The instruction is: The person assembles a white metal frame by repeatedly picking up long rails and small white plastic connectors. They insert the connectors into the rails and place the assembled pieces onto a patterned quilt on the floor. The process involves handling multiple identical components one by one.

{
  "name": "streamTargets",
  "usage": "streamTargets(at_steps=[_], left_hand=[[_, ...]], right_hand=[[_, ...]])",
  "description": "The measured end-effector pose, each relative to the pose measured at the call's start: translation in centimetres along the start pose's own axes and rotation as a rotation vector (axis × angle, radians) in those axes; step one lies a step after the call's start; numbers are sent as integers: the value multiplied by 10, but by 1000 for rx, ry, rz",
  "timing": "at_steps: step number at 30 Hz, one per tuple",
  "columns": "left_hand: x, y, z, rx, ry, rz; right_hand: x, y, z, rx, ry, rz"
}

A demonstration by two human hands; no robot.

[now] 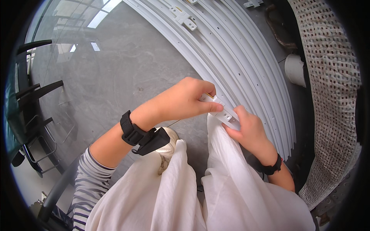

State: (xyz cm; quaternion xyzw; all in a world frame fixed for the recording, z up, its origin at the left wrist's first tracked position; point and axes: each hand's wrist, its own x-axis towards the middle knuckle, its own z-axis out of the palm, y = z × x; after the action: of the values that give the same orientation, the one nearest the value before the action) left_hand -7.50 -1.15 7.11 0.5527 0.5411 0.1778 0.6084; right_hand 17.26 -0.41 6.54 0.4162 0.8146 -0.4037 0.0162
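Observation:
Over my knees, both hands grip a small white track-rail connector (227, 115) with round screw holes and a yellowish strip near its far end. My left hand (185, 96) closes on the upper left end, its thumb lying along the top face. The fingers of my right hand (251, 129) pinch the lower right end, the thumb underneath. Just beyond the hands run several long white rails (231, 57), side by side. A similar white connector (184, 18) lies across these rails farther away. Parts of the held connector are hidden by my fingers.
Grey glossy floor (127, 65) spreads to the left, with dark chair legs (40, 92) at the far left. On the right hang a checked cloth (331, 77) and a white cylinder (295, 70) beside it. Another small white piece (253, 4) lies at the top.

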Motion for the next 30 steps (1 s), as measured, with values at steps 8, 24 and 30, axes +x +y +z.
streamTargets(at_steps=[8,24,30], left_hand=[[-2,8,-25,53,-3,19],[-8,1,-45,-76,92,-37],[-8,7,-46,-67,71,-50]], right_hand=[[2,-6,-6,-2,32,-18],[12,-10,-20,-5,91,-15],[13,-11,-24,-19,53,-25]])
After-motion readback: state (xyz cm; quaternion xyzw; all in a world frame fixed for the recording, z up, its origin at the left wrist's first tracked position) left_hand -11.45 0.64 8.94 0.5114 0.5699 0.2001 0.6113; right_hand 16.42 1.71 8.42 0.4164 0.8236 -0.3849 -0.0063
